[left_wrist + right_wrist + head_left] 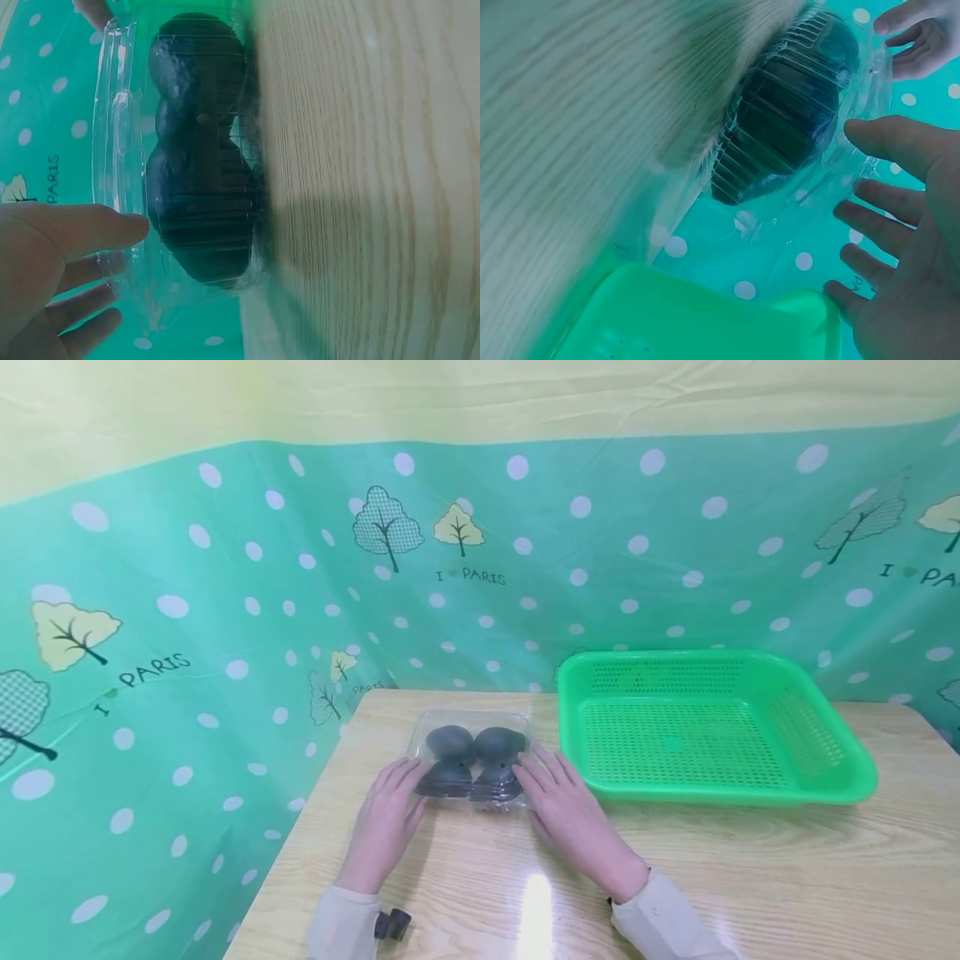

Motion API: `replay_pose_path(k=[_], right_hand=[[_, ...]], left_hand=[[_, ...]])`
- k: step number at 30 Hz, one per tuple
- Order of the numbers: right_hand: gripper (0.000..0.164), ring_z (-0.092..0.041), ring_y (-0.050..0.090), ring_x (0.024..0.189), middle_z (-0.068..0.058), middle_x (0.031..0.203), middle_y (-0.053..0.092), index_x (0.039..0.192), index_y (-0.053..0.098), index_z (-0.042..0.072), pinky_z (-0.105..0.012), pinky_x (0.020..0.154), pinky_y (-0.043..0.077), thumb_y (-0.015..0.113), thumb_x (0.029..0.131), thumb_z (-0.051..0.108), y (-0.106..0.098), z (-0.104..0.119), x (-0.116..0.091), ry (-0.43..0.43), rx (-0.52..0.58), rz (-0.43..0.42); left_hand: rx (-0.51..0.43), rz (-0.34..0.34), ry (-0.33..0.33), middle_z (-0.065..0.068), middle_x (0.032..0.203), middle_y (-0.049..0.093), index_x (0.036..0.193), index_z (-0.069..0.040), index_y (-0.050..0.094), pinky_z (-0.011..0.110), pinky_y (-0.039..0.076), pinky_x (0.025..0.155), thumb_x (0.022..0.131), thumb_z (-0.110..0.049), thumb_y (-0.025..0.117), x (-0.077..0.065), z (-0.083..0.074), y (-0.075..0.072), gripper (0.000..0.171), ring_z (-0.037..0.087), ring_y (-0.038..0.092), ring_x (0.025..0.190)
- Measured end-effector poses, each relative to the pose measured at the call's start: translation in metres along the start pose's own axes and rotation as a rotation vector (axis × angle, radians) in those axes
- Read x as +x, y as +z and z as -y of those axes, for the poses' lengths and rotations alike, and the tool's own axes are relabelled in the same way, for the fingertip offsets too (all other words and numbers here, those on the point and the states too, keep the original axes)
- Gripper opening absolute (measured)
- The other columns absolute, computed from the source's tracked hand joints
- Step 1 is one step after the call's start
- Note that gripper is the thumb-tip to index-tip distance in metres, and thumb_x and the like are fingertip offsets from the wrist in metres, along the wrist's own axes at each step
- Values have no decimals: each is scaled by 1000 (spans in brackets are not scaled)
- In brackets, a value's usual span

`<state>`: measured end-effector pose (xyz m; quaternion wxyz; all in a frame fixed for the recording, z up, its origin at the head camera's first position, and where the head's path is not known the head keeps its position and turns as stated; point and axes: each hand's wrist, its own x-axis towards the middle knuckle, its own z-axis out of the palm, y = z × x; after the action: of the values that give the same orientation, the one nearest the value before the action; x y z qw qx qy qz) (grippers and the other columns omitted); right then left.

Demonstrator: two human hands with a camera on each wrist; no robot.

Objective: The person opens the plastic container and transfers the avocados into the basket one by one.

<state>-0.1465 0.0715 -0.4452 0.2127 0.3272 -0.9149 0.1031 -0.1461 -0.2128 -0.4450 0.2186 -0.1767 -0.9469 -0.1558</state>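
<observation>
A clear plastic clamshell box (468, 718) rests on the wooden table, its lid down. Inside sit several dark, bumpy avocados (501, 744), seen through the ribbed near wall in both wrist views. My left hand (386, 822) is at the box's left side, fingers fairly straight along its edge; in the left wrist view the thumb (124, 229) reaches over the near rim of the lid. On the right side is my right hand (573, 818), its fingers extended and spread at the lid's edge, with the thumb (885, 139) nearest the box in the right wrist view.
Just right of the box stands a green perforated plastic basket (720, 795), close to my right hand. The wooden table (480, 868) ends at a green dotted curtain (480, 618) behind and on the left. A small black object (393, 924) sits by my left cuff.
</observation>
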Motion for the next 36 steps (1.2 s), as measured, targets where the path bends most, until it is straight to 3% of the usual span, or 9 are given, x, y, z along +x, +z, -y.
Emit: replay_pose_path(k=[9,16,23,36], right_hand=[[63,-37,39,141,-18,144,52,139,53,2,-52,119,29,77,83,14,2,2,5,1,47,-19],[59,-33,42,140,-16,145,52,138,55,4,-47,119,32,77,84,15,4,2,8,-10,69,-31],[53,-32,52,132,-15,141,56,132,60,3,-46,112,43,77,83,10,7,2,10,-45,88,-80],[47,-31,56,129,-17,138,59,129,63,1,-42,105,50,72,84,9,6,3,13,-9,114,-62]], left_hand=[[-32,-21,28,16,131,62,129,-5,63,50,42,111,79,-1,78,0,3,-1,53,35,52,128],[18,25,15,15,132,61,130,-5,61,50,39,114,82,7,70,-1,3,-1,50,34,50,129],[48,53,33,15,133,60,131,-6,59,48,38,115,83,7,69,0,4,0,51,34,49,130],[61,5,68,11,122,63,124,-3,62,37,49,106,69,14,76,6,4,5,58,27,56,119]])
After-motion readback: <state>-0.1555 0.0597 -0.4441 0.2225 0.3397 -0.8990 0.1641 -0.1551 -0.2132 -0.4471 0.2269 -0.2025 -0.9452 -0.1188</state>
